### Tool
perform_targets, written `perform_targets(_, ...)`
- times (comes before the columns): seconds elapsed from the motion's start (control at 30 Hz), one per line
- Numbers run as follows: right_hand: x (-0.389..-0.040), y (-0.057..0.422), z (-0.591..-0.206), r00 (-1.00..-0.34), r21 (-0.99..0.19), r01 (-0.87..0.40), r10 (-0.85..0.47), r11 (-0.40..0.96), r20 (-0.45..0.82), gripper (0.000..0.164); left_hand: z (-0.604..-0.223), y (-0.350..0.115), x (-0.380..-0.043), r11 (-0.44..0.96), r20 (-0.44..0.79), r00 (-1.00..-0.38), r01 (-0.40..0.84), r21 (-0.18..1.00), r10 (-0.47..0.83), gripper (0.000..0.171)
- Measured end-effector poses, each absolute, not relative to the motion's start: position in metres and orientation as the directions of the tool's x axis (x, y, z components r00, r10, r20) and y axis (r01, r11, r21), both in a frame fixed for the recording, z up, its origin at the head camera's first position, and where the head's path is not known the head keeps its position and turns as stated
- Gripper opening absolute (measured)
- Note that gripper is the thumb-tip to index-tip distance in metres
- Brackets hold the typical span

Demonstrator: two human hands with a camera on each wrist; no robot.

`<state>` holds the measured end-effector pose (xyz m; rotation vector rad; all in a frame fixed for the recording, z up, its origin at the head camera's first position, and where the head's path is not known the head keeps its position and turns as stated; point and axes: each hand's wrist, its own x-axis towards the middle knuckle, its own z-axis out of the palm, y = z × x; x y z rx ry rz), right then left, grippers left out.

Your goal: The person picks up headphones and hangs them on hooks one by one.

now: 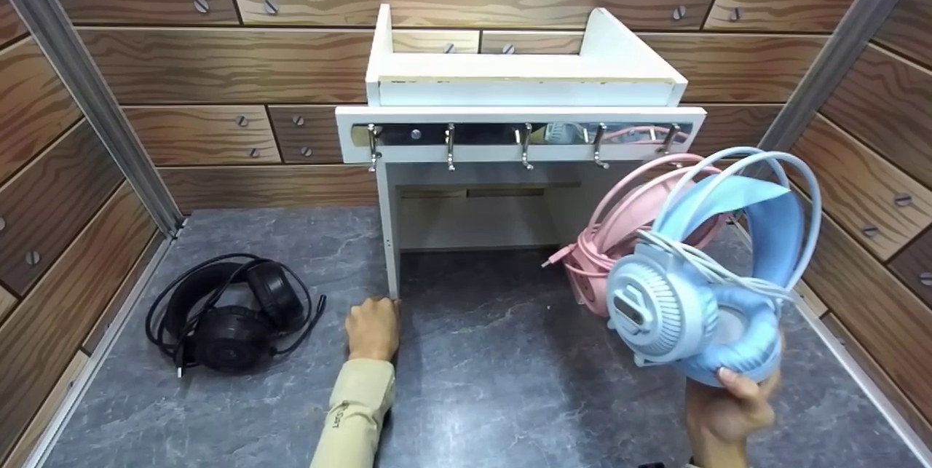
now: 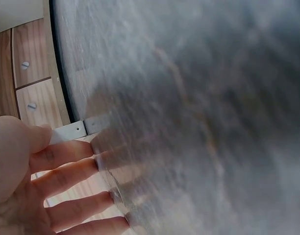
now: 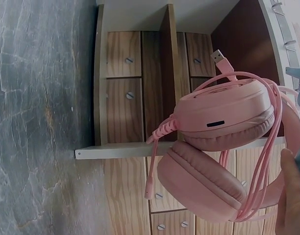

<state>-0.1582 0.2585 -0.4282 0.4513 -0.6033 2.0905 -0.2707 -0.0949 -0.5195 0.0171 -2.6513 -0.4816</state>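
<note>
My right hand point(image 1: 732, 410) grips the lower ear cup of a light blue headset point(image 1: 659, 311), thumb on the cushion. Its pale cable is wound around the ear cups. Behind it, a pink headset point(image 1: 590, 282) has its headband up by the rightmost hook of a white rack point(image 1: 520, 93); its cable and USB plug show in the right wrist view point(image 3: 223, 115). At the foot of the rack's left side panel point(image 1: 389, 235) is my left hand point(image 1: 373, 330). The left wrist view shows that panel's end point(image 2: 69, 132) between thumb and forefinger, with fingertips at the tabletop.
A black headset point(image 1: 233, 330) with a coiled cable lies on the grey marbled table point(image 1: 466, 410) to the left. Several metal hooks point(image 1: 526, 144) line the rack's front board. Wood-patterned walls point(image 1: 218, 68) enclose the back and both sides.
</note>
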Motion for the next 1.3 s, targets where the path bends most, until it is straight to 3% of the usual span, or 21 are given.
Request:
perform_targets(0.2,-0.158,0.256,-0.425,-0.544,-0.281,-0.837,0.660,-0.470,0.518,0.064,-0.517,-0.095,-0.270,0.934,0.398,-0.912,0.052,0.352,-0.099,0.027)
perform_targets(0.93,-0.156,0.249,-0.426,-0.555,-0.289,-0.830,0.656,-0.477,0.512,0.066,-0.519,-0.095,-0.271,0.936,0.389,-0.916,0.047,0.350,-0.100,0.028)
perform_targets(1.3,-0.154,0.245,-0.424,-0.568,-0.333,-0.823,0.641,-0.461,0.516,0.076,-0.519,-0.095,-0.271,0.933,0.386,-0.918,0.051,0.356,-0.097,0.027)
